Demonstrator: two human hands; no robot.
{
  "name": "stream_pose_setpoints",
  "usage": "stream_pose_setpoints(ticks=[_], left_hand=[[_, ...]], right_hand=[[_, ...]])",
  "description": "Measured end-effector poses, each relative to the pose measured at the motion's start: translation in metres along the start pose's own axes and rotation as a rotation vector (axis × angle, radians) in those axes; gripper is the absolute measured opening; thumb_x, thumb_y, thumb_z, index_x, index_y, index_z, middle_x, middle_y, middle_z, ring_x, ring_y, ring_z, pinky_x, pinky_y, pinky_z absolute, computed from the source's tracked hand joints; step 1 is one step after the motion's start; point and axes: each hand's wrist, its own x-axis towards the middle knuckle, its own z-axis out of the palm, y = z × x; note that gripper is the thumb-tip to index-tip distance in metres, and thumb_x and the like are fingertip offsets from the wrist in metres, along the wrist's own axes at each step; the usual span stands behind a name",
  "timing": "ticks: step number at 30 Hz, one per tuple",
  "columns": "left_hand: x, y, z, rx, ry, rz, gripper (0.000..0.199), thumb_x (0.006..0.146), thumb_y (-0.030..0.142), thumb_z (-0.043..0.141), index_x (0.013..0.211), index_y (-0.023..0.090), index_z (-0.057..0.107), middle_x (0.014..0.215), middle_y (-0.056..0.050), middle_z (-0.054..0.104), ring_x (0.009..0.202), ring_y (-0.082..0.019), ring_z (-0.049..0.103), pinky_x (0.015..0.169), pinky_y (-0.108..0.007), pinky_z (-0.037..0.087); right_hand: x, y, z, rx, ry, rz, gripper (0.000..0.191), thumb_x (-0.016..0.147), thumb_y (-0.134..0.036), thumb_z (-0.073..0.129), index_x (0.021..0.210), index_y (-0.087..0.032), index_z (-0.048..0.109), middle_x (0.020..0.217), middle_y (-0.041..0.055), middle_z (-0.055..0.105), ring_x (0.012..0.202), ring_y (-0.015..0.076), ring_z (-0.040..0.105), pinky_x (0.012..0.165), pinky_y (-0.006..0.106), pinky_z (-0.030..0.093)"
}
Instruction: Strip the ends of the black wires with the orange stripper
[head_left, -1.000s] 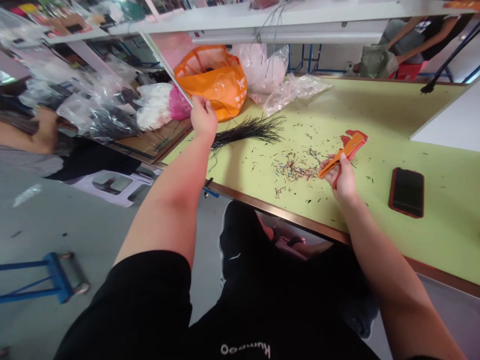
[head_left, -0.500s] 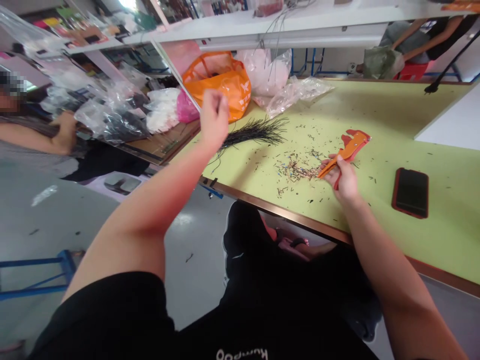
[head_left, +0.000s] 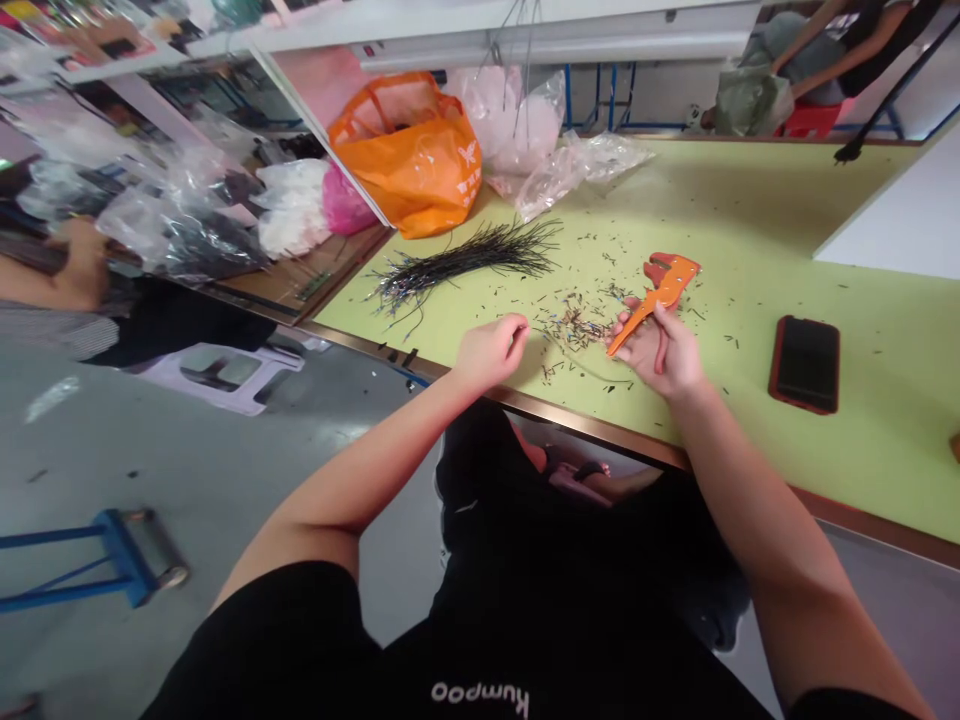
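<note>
My right hand (head_left: 675,355) holds an orange wire stripper (head_left: 664,290), its jaws pointing away from me and its handles resting in the palm. My left hand (head_left: 491,352) is closed in a pinch near the table's front edge. From its fingertips a thin wire (head_left: 574,362), blurred, runs right and curves toward the right hand. Behind the left hand lies a bundle of black wires (head_left: 472,255), with small coloured ends showing at its left. Short cut scraps of wire (head_left: 577,325) are scattered between the two hands.
An orange bag (head_left: 420,180) and clear plastic bags (head_left: 517,130) stand at the back. A phone (head_left: 806,365) lies to the right, near a white panel (head_left: 892,200). At the far left a co-worker's arm (head_left: 67,270) is beside more plastic bags.
My left hand has come down and toward me from in front of the orange bag, with a thin wire now in its fingers. My right hand still holds the wire stripper.
</note>
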Motion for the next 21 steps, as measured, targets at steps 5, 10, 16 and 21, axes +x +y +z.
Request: stream_pose_setpoints(ticks=[5,10,16,21], left_hand=[[0.011,-0.015,0.017,0.088,-0.020,-0.012,0.024,0.103,0.031,0.053,0.112,0.022,0.073,0.113,-0.013,0.080,0.106,-0.030,0.074,0.092,-0.042,0.058],[0.018,0.023,0.034,0.073,-0.107,0.380,0.033,0.110,0.034,0.049,0.124,0.022,0.077,0.128,-0.011,0.080,0.120,-0.029,0.071,0.105,-0.047,0.055],[0.027,0.074,0.063,0.140,-0.157,0.567,0.027,0.110,0.027,0.056,0.121,0.020,0.079,0.122,-0.010,0.082,0.113,-0.028,0.072,0.095,-0.043,0.052],[0.042,0.069,0.066,0.130,-0.173,0.562,0.022,0.106,0.019,0.061,0.106,0.017,0.082,0.101,-0.010,0.083,0.097,-0.025,0.074,0.085,-0.038,0.053]], right_hand=[[0.008,0.003,-0.010,0.106,0.193,-0.109,0.024,0.090,-0.047,0.075,0.101,-0.028,0.065,0.095,0.0038,0.072,0.093,0.0239,0.075,0.089,0.046,0.070],[0.012,0.000,-0.021,0.178,0.272,-0.163,0.019,0.089,-0.042,0.072,0.099,-0.027,0.065,0.096,0.0044,0.071,0.094,0.0228,0.074,0.095,0.042,0.069],[0.010,-0.003,-0.020,0.174,0.278,-0.128,0.021,0.089,-0.040,0.074,0.101,-0.027,0.063,0.096,0.0034,0.072,0.093,0.0224,0.074,0.093,0.043,0.068],[0.008,-0.007,-0.014,0.218,0.323,-0.112,0.021,0.092,-0.038,0.074,0.104,-0.024,0.062,0.093,0.0020,0.070,0.086,0.0185,0.073,0.088,0.039,0.068]])
